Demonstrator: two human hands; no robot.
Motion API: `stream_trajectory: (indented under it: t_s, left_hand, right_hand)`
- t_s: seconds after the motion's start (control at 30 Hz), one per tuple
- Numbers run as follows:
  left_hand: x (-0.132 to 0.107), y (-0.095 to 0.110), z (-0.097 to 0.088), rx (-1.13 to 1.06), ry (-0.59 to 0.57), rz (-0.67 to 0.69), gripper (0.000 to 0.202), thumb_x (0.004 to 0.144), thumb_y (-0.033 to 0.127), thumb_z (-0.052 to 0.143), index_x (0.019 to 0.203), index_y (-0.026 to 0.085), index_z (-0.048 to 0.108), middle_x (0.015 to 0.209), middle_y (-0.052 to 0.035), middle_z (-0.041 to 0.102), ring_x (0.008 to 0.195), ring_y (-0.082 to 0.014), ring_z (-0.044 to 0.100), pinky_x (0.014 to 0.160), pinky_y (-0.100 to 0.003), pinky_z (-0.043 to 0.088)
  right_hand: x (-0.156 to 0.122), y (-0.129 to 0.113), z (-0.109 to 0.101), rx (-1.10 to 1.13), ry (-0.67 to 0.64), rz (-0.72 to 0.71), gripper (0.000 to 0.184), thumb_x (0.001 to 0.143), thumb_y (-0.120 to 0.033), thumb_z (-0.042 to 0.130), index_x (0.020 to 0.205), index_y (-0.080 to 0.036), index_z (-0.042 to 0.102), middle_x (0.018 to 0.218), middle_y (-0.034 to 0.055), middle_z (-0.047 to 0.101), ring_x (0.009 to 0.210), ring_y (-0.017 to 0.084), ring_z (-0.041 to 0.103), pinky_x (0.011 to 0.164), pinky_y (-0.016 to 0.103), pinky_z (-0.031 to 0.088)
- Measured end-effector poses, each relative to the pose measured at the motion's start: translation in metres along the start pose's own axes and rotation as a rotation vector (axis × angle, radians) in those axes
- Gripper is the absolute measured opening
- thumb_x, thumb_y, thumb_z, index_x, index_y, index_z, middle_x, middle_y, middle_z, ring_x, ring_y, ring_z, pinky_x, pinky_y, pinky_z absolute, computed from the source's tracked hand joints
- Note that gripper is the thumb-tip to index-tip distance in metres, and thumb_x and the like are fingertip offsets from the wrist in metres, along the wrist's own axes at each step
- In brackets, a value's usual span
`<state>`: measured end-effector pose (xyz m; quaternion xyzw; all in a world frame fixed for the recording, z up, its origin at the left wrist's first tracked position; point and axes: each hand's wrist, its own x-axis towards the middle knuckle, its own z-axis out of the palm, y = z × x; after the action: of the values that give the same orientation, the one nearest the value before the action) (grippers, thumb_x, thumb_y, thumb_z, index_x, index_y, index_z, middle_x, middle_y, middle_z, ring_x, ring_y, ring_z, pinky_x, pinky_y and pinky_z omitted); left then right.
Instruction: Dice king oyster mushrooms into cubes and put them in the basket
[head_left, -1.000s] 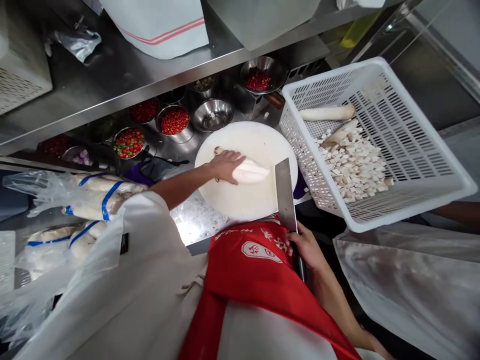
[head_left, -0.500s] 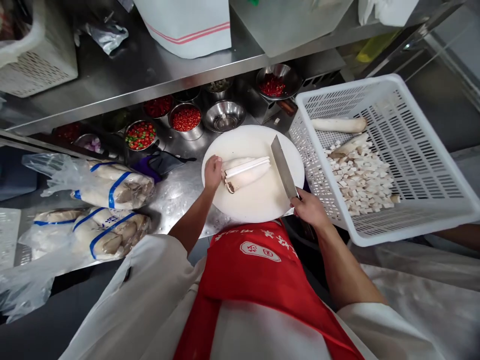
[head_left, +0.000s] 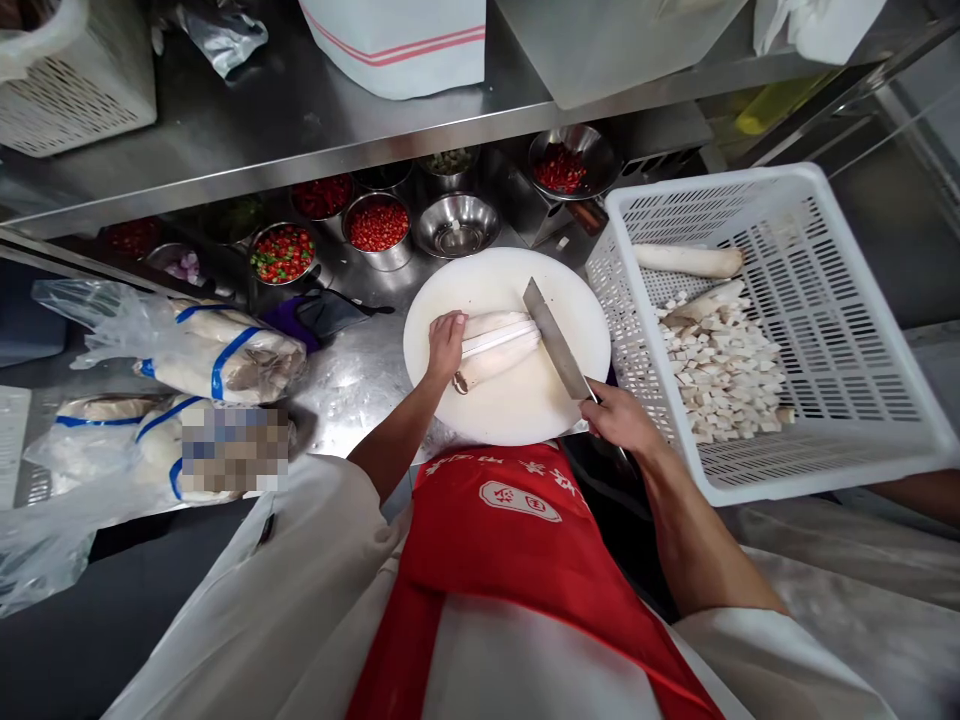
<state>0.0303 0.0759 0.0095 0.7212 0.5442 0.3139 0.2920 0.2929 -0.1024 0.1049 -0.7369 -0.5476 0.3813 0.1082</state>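
Note:
A king oyster mushroom, sliced lengthwise, lies on the round white cutting board. My left hand grips its left end, fingers curled over the slices. The handle of a cleaver is in my right hand, which is closed around it. The blade stands at the mushroom's right end, close against the slices; whether it cuts in cannot be made out.
Right of the board stands a white plastic basket with diced mushroom and a whole mushroom. Bagged mushrooms lie at left. Metal bowls of chopped chillies sit behind, under a steel shelf.
My left hand has moved right, further onto the mushroom, and the slices have been drawn together. The cleaver has shifted left to the mushroom's right end.

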Motion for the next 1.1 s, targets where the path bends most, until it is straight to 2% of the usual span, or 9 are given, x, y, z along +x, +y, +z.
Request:
stream_trajectory:
  t_s: [0.1, 0.3, 0.4, 0.5, 0.57, 0.67, 0.73, 0.93, 1.1]
  left_hand:
    - [0.003, -0.006, -0.004, 0.002, -0.071, -0.009, 0.059, 0.101, 0.056, 0.017, 0.114, 0.022, 0.064, 0.127, -0.0081, 0.062, 0.125, -0.0207, 0.051, 0.111, -0.042, 0.04]
    - [-0.002, -0.008, -0.013, 0.168, -0.254, 0.036, 0.055, 0.094, 0.06, 0.043, 0.129, 0.019, 0.058, 0.141, -0.0104, 0.053, 0.136, -0.0306, 0.039, 0.116, -0.05, 0.032]
    - [-0.001, 0.001, -0.02, 0.31, -0.352, 0.092, 0.057, 0.093, 0.058, 0.046, 0.131, 0.017, 0.056, 0.14, -0.0125, 0.053, 0.134, -0.033, 0.041, 0.116, -0.054, 0.027]
    - [0.011, 0.016, -0.023, 0.361, -0.444, 0.218, 0.066, 0.083, 0.062, 0.06, 0.13, 0.016, 0.056, 0.142, -0.0154, 0.05, 0.134, -0.0357, 0.04, 0.117, -0.056, 0.024]
    - [0.022, 0.029, -0.019, 0.329, -0.545, 0.377, 0.063, 0.078, 0.058, 0.069, 0.127, 0.02, 0.059, 0.143, -0.0127, 0.047, 0.134, -0.034, 0.039, 0.115, -0.05, 0.029]
    - [0.039, 0.046, -0.007, 0.287, -0.739, 0.579, 0.046, 0.078, 0.048, 0.072, 0.117, 0.025, 0.063, 0.137, -0.0062, 0.052, 0.129, -0.0289, 0.043, 0.107, -0.042, 0.036]
    - [0.047, 0.053, 0.0, 0.306, -0.822, 0.615, 0.042, 0.077, 0.046, 0.072, 0.113, 0.026, 0.064, 0.133, -0.005, 0.054, 0.125, -0.0281, 0.044, 0.103, -0.041, 0.036]
    - [0.048, 0.05, 0.006, 0.34, -0.798, 0.626, 0.043, 0.076, 0.041, 0.073, 0.114, 0.024, 0.061, 0.131, -0.0055, 0.054, 0.126, -0.0265, 0.042, 0.106, -0.04, 0.032]
    - [0.043, 0.043, 0.01, 0.354, -0.727, 0.599, 0.044, 0.076, 0.04, 0.073, 0.115, 0.023, 0.061, 0.133, -0.0073, 0.052, 0.127, -0.0268, 0.043, 0.11, -0.041, 0.032]
  right_hand:
    - [0.001, 0.003, 0.001, 0.0, 0.024, 0.037, 0.034, 0.082, -0.028, 0.044, 0.102, -0.018, 0.07, 0.053, -0.0001, 0.061, 0.056, 0.02, 0.06, 0.057, 0.026, 0.04]
    - [0.002, -0.01, 0.014, -0.027, 0.071, -0.036, 0.046, 0.082, -0.026, 0.044, 0.122, -0.018, 0.065, 0.077, 0.0053, 0.072, 0.068, 0.021, 0.064, 0.063, 0.028, 0.043]
    - [0.003, -0.008, 0.013, 0.069, 0.031, -0.013, 0.044, 0.085, -0.028, 0.045, 0.123, -0.016, 0.064, 0.068, 0.0024, 0.068, 0.059, 0.019, 0.062, 0.06, 0.027, 0.044]
    - [0.0, 0.0, 0.011, 0.213, -0.032, 0.003, 0.048, 0.086, -0.033, 0.05, 0.13, -0.017, 0.056, 0.066, -0.0015, 0.065, 0.054, 0.017, 0.061, 0.059, 0.027, 0.046]
    - [-0.004, 0.004, 0.011, 0.281, -0.063, 0.012, 0.056, 0.085, -0.033, 0.053, 0.139, -0.019, 0.046, 0.072, -0.0019, 0.067, 0.056, 0.017, 0.062, 0.06, 0.027, 0.047]
    - [-0.013, 0.005, 0.011, 0.225, -0.067, 0.087, 0.057, 0.087, -0.031, 0.051, 0.141, -0.017, 0.04, 0.067, -0.0025, 0.065, 0.054, 0.017, 0.061, 0.059, 0.028, 0.046]
    - [-0.018, 0.004, 0.009, 0.154, -0.049, 0.127, 0.049, 0.09, -0.032, 0.046, 0.136, -0.015, 0.044, 0.06, -0.0027, 0.061, 0.053, 0.018, 0.06, 0.059, 0.028, 0.045]
    - [-0.027, -0.002, 0.011, 0.034, 0.076, 0.074, 0.04, 0.093, -0.032, 0.044, 0.129, -0.018, 0.051, 0.088, 0.0085, 0.071, 0.081, 0.024, 0.067, 0.071, 0.03, 0.045]
    - [-0.021, -0.002, 0.019, 0.014, 0.034, 0.122, 0.043, 0.093, -0.03, 0.043, 0.134, -0.016, 0.047, 0.098, 0.0119, 0.071, 0.09, 0.027, 0.067, 0.075, 0.031, 0.044]
